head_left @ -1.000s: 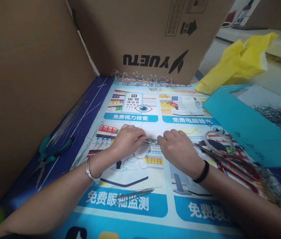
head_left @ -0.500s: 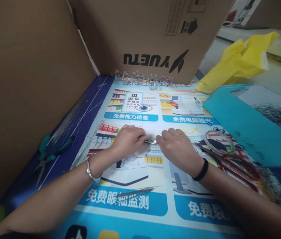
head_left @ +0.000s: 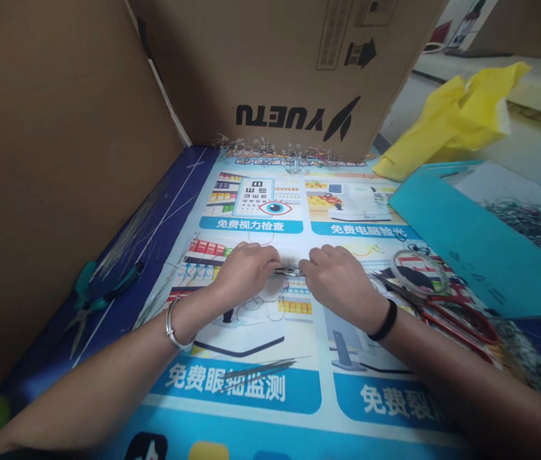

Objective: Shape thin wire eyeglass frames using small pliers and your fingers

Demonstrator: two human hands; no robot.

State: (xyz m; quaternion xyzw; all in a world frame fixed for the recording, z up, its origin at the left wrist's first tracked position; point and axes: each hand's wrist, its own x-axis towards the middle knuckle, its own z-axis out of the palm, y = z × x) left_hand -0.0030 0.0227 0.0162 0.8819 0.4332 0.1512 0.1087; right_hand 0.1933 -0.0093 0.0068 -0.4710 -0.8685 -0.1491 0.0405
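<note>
Head view shows the left hand and right hand, a little apart, seemingly pinching opposite ends of a small shiny silvery metallic piece mid-scene over the blue-and-white printed surface, apparently working it, a step calling for steady fingertips next.

- Cardboard standing up at the back there, YUETU upside down on it
- Teal pliers over on the left, handles spread
- Red-handled scissors on the right, close by a clear ring
- Blue box, open, past those
- Crumpled yellow bag behind the box
</note>
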